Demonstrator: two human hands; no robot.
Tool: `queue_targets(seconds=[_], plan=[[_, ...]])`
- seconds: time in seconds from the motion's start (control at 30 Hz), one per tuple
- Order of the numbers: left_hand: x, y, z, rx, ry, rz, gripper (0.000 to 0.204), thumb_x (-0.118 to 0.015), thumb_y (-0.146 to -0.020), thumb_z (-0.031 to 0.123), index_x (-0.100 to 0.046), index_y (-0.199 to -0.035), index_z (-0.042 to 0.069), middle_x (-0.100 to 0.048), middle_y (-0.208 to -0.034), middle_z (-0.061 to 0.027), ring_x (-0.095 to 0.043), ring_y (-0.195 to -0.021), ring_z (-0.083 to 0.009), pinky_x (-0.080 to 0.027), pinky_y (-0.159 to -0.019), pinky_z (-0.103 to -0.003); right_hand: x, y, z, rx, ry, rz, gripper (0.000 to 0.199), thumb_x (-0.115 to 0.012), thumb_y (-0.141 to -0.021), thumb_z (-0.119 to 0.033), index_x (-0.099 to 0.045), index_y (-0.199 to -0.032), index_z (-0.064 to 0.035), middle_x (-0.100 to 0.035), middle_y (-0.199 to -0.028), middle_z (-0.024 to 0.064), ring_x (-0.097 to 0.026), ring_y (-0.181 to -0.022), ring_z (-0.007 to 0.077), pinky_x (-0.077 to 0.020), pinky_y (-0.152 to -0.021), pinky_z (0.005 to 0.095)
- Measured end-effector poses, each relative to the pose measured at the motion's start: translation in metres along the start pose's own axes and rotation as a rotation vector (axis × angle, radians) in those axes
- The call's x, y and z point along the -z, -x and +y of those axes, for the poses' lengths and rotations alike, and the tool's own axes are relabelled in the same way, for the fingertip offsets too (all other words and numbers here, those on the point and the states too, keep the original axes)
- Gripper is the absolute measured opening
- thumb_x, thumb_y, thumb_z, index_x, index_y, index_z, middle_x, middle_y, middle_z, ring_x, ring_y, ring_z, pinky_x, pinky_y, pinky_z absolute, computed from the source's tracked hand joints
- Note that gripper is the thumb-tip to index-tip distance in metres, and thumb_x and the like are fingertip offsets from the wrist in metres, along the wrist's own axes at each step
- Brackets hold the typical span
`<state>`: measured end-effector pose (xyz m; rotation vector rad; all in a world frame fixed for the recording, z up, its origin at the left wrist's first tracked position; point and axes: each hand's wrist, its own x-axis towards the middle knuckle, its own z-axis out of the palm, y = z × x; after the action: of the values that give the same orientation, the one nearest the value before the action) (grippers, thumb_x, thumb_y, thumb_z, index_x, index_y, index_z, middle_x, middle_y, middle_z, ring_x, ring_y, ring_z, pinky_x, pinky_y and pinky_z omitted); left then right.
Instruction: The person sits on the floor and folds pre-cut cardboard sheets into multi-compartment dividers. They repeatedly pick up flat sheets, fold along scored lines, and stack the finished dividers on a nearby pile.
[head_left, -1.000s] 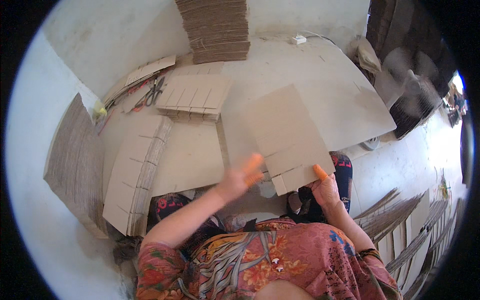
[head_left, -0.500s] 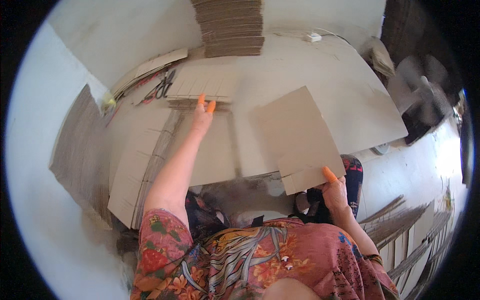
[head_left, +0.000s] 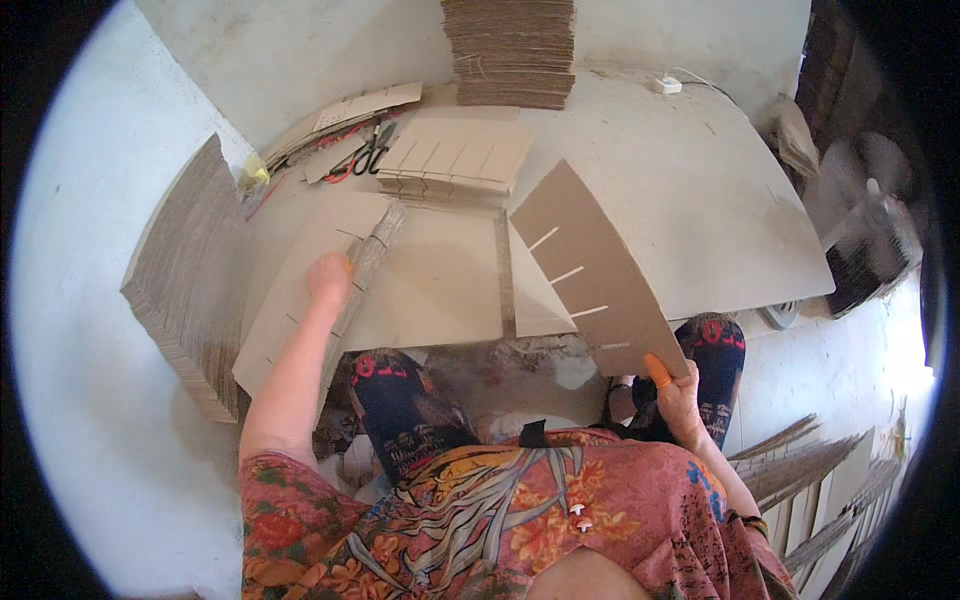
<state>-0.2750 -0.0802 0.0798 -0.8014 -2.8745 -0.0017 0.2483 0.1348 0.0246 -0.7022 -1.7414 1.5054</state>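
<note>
My right hand [head_left: 678, 400] grips the lower end of a brown slotted cardboard piece [head_left: 605, 275], held tilted above the table's front right edge. An orange finger cover shows on its thumb, and several pale slots run in from the cardboard's left edge. My left hand [head_left: 332, 283] is at the right edge of a long stack of slotted cardboard strips [head_left: 285, 290], fingers curled down over that edge. An orange cover partly shows there; the fingertips are mostly hidden. Beyond it lies a shorter stack of slotted cardboard [head_left: 455, 150].
Black-handled scissors [head_left: 372, 158] lie beside more cardboard pieces [head_left: 350, 110]. A tall cardboard stack [head_left: 510, 50] stands at the back, another [head_left: 185, 280] at the left. A white plug box [head_left: 667, 85] sits on the table [head_left: 690, 200]. A fan [head_left: 872, 190] and more cardboard [head_left: 800, 470] are at right.
My left hand has moved from the shorter middle stack toward me and left, onto the long stack. The cardboard in my right hand has turned; it looks narrower, with slots now showing.
</note>
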Motion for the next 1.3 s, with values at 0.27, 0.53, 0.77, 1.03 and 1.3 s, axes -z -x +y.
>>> queue_targets(seconds=[0.27,0.53,0.77,1.03,1.3], plan=[[0.050,0.009,0.033,-0.232,0.162,-0.062,0.026,-0.054,-0.084,0.023,-0.065,-0.086,0.000,-0.067,-0.082,-0.0198,-0.065,-0.077,-0.0360,-0.051,-0.069,-0.047,-0.003,0.002,-0.046,0.058,0.108,0.007,0.012,-0.064,-0.091,-0.011,-0.068,-0.090,0.0015,-0.060,-0.073,-0.0040,-0.049,-0.068,0.0048,-0.0413,-0.058,0.0247],[0.135,0.109,0.176,-0.497,0.772,-0.747,0.030,-0.057,-0.089,0.019,-0.064,-0.102,-0.008,-0.063,-0.080,-0.0084,-0.060,-0.064,-0.0125,-0.054,-0.053,-0.027,-0.036,-0.036,-0.114,0.246,0.048,0.037,0.014,-0.063,-0.091,-0.010,-0.068,-0.092,0.0035,-0.062,-0.068,0.0004,-0.048,-0.064,0.0037,-0.0420,-0.054,0.0254],[0.148,0.159,0.225,-0.701,0.908,-0.875,0.032,-0.057,-0.094,0.024,-0.064,-0.109,-0.004,-0.065,-0.085,-0.0068,-0.058,-0.065,-0.0103,-0.053,-0.055,-0.026,-0.025,-0.062,-0.121,0.211,0.246,-0.169,0.018,-0.061,-0.092,-0.013,-0.068,-0.097,0.0021,-0.066,-0.070,0.0150,-0.056,-0.060,0.0108,-0.0467,-0.054,0.0320],[0.080,0.105,0.185,-0.597,0.929,-0.404,0.043,-0.064,-0.093,0.032,-0.061,-0.112,-0.006,-0.067,-0.101,-0.0138,-0.062,-0.094,-0.0205,-0.049,-0.086,-0.032,-0.032,-0.060,-0.074,0.155,0.440,-0.187,0.021,-0.068,-0.085,-0.015,-0.066,-0.098,0.0015,-0.065,-0.080,0.0239,-0.065,-0.068,0.0347,-0.0512,-0.063,0.0391],[-0.006,0.005,0.021,-0.019,0.013,-0.031,0.059,-0.067,-0.084,0.040,-0.051,-0.123,-0.001,-0.051,-0.129,-0.0225,-0.050,-0.119,-0.0356,-0.044,-0.097,-0.043,-0.051,-0.081,-0.141,0.637,0.918,-0.190,0.051,-0.069,-0.079,-0.010,-0.051,-0.126,0.0023,-0.064,-0.103,0.0205,-0.059,-0.103,0.0369,-0.0507,-0.082,0.0430]])
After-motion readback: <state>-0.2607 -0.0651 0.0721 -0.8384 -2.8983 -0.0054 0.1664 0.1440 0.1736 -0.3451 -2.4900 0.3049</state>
